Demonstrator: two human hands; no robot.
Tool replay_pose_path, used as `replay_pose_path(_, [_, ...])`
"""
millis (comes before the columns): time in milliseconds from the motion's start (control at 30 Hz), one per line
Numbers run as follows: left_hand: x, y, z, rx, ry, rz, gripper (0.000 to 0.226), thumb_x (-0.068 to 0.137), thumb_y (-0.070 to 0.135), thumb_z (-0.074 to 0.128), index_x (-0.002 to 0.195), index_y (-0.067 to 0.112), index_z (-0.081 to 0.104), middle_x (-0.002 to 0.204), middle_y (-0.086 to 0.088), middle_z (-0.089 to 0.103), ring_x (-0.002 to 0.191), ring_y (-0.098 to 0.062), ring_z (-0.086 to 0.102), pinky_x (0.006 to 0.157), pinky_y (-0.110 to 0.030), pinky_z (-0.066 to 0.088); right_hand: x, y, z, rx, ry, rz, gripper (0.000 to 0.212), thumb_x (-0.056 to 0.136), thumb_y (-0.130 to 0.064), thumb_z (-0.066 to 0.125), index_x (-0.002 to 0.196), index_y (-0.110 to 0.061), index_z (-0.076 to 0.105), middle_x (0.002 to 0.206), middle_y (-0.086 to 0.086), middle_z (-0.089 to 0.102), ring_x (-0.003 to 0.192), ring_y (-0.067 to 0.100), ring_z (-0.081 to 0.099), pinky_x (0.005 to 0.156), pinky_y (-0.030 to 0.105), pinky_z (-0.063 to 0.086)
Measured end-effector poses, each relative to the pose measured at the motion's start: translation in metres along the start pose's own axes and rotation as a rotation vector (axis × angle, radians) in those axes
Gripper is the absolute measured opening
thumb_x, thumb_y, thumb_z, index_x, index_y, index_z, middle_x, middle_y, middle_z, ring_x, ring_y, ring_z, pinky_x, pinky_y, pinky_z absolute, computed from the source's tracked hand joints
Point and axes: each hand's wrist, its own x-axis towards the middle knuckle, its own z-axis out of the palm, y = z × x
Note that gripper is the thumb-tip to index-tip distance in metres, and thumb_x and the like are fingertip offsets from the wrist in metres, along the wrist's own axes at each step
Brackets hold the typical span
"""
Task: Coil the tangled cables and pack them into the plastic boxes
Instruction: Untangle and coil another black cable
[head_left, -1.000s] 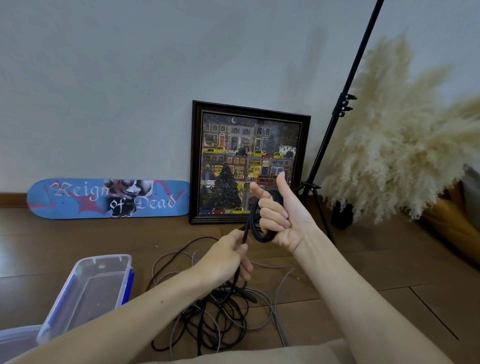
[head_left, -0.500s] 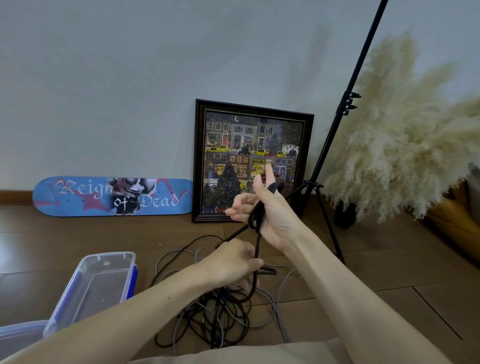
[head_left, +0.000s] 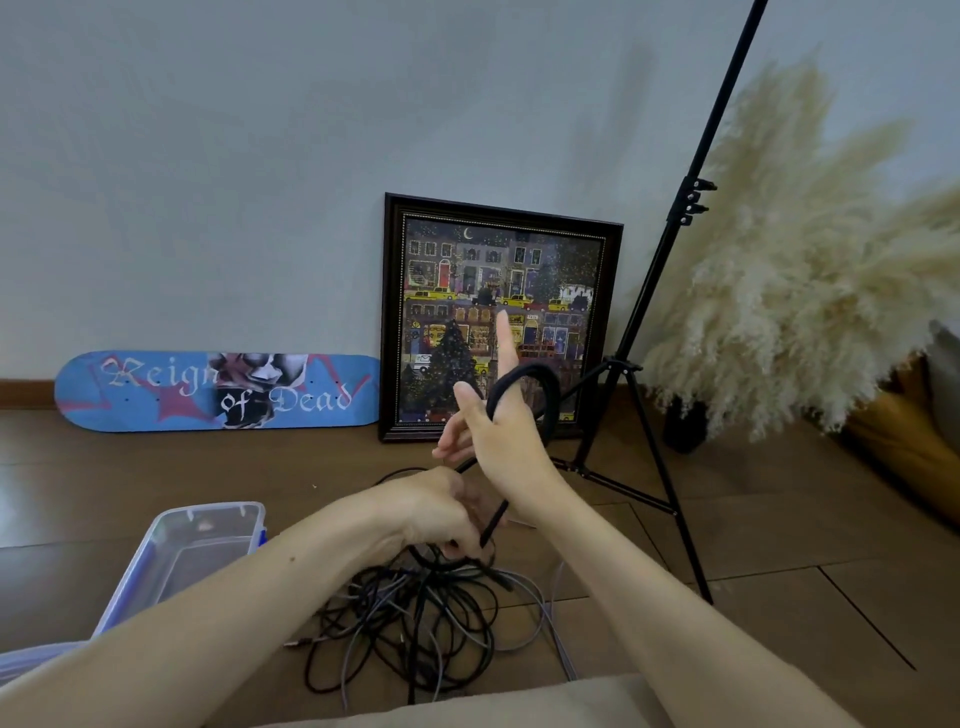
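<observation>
Coiling cable (head_left: 527, 368) | right hand (head_left: 506, 447) fingers apart, cable looped round | left hand (head_left: 436, 514) pinches cable | next: feed slack, wrap again

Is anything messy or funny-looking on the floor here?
Yes. The cables lie in a tangled heap on the floor beside the plastic box, with black and grey ones crossing every way. Nothing looks spilled or broken.
</observation>
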Motion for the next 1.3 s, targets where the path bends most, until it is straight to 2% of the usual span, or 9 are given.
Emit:
replay_pose_path(200, [-0.009, 0.0, -0.019, 0.32, -0.176, -0.105, 0.048, 0.081, -0.001, 0.062, 0.127, 0.012, 0.054, 0.114, -0.01, 0.067, 0.077, -0.018, 0.055, 0.063, -0.023, 0.041, -0.001, 0.012, 0.006, -0.453, -0.069, -0.049, 0.082, 0.102, -0.026, 0.043, 0.125, -0.072, -0.021, 0.064, 0.007, 0.067, 0.059, 0.02, 0.066, 0.072, 0.042, 0.057])
replay_pose_path(433, [-0.016, 0.0, -0.024, 0.631, -0.109, -0.127, 0.044, 0.079, 0.007, 0.066, 0.12, 0.013, 0.053, 0.119, -0.007, 0.061, 0.092, -0.02, 0.061, 0.078, -0.029, 0.05, 0.0, 0.019, 0.009, -0.809, -0.372, 0.081, 0.073, 0.103, -0.028, 0.039, 0.146, -0.048, -0.017, 0.068, -0.002, 0.049, 0.061, 0.02, 0.052, 0.056, 0.032, 0.039])
replay_pose_path(567, [-0.022, 0.002, -0.012, 1.096, 0.093, -0.025, 0.039, 0.087, 0.009, 0.053, 0.126, 0.013, 0.051, 0.115, -0.008, 0.05, 0.102, -0.026, 0.052, 0.072, -0.026, 0.033, 0.002, 0.022, 0.006, -0.613, -0.474, 0.4, 0.058, 0.104, -0.023, 0.036, 0.153, -0.027, 0.007, 0.115, 0.017, 0.065, 0.09, 0.03, 0.066, 0.077, 0.038, 0.054])
replay_pose_path(667, [-0.018, 0.002, -0.008, 1.401, 0.201, 0.114, 0.027, 0.089, 0.007, 0.045, 0.113, 0.012, 0.056, 0.118, -0.008, 0.056, 0.111, -0.027, 0.051, 0.077, -0.029, 0.029, 0.001, 0.018, -0.002, -0.503, -0.503, 0.548, 0.05, 0.103, -0.02, 0.033, 0.15, -0.014, 0.015, 0.065, 0.016, 0.064, 0.044, 0.021, 0.055, 0.041, 0.025, 0.042])
replay_pose_path(733, [-0.017, 0.0, -0.012, 1.518, 0.232, 0.158, 0.026, 0.089, 0.005, 0.043, 0.11, 0.015, 0.055, 0.113, -0.003, 0.058, 0.112, -0.024, 0.049, 0.097, -0.034, 0.025, 0.003, 0.015, -0.006, -0.539, -0.484, 0.57, 0.045, 0.103, -0.019, 0.034, 0.144, -0.004, 0.027, 0.059, 0.01, 0.052, 0.041, 0.016, 0.04, 0.036, 0.021, 0.03])
replay_pose_path(800, [-0.015, -0.002, -0.014, 1.534, 0.287, 0.154, 0.033, 0.088, 0.002, 0.044, 0.118, 0.016, 0.052, 0.115, 0.0, 0.055, 0.116, -0.022, 0.042, 0.112, -0.044, 0.008, 0.005, 0.013, -0.008, -0.542, -0.45, 0.585, 0.038, 0.104, -0.024, 0.035, 0.138, -0.008, 0.034, 0.07, 0.006, 0.05, 0.044, 0.013, 0.039, 0.036, 0.018, 0.029])
replay_pose_path(967, [-0.013, -0.009, -0.019, 1.495, 0.455, 0.214, 0.059, 0.088, 0.001, 0.046, 0.142, 0.019, 0.032, 0.124, 0.001, 0.047, 0.125, -0.021, 0.034, 0.112, -0.056, -0.012, 0.006, 0.008, -0.013, -0.441, -0.407, 0.698, 0.027, 0.104, -0.036, 0.031, 0.118, -0.016, 0.044, 0.054, -0.001, 0.034, 0.035, 0.009, 0.023, 0.035, 0.017, 0.02])
replay_pose_path(1100, [-0.009, -0.015, -0.023, 1.333, 0.582, 0.227, 0.037, 0.09, 0.013, 0.044, 0.125, 0.024, 0.046, 0.113, 0.006, 0.051, 0.121, -0.016, 0.038, 0.109, -0.053, -0.019, 0.008, 0.003, -0.018, -0.291, -0.427, 0.704, 0.05, 0.101, -0.052, 0.03, 0.094, -0.01, 0.057, 0.048, -0.005, 0.027, 0.034, 0.007, 0.019, 0.037, 0.018, 0.016])
replay_pose_path(1300, [0.001, -0.02, -0.026, 1.332, 0.704, 0.234, 0.03, 0.088, 0.027, 0.056, 0.117, 0.022, 0.058, 0.102, 0.004, 0.06, 0.112, -0.018, 0.049, 0.11, -0.05, -0.017, 0.004, -0.002, -0.016, -0.149, -0.449, 0.738, 0.052, 0.092, -0.067, 0.033, 0.082, -0.017, 0.044, 0.048, -0.006, 0.022, 0.038, 0.008, 0.015, 0.042, 0.019, 0.012])
